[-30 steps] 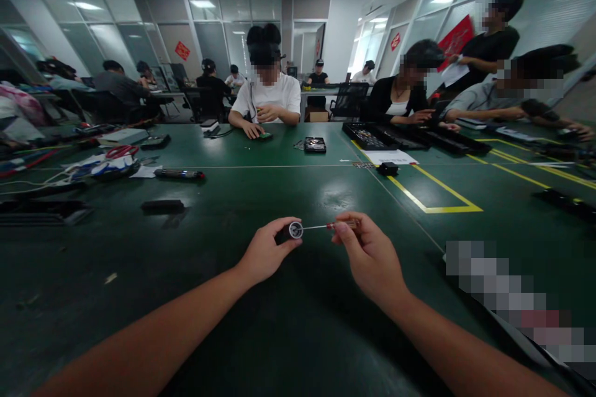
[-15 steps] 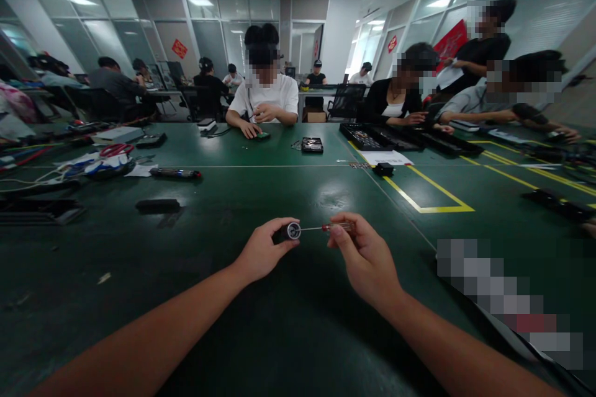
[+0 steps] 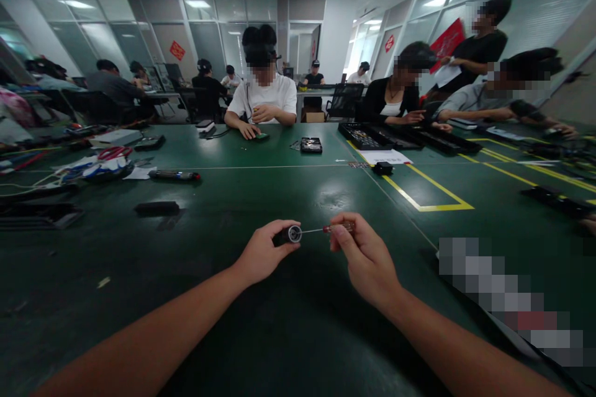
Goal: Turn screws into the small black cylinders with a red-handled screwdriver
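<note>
My left hand (image 3: 265, 252) is closed around a small black cylinder with a silvery round end (image 3: 292, 234), held just above the green table (image 3: 261, 192). My right hand (image 3: 365, 257) pinches the reddish handle of a thin screwdriver (image 3: 331, 229). Its metal shaft points left and its tip meets the cylinder's round end. Both hands hover in front of me at the table's middle, a hand's width apart.
A black bar (image 3: 156, 207) and a dark pen-like tool (image 3: 174, 175) lie to the left, with cables and red scissors (image 3: 105, 161) beyond. A black box (image 3: 311, 145), black trays (image 3: 372, 135) and a yellow taped rectangle (image 3: 426, 189) lie ahead right. Several people sit around the table.
Both hands keep their grip and have barely shifted. The view has drifted slightly, so everything sits a little lower and to the left.
</note>
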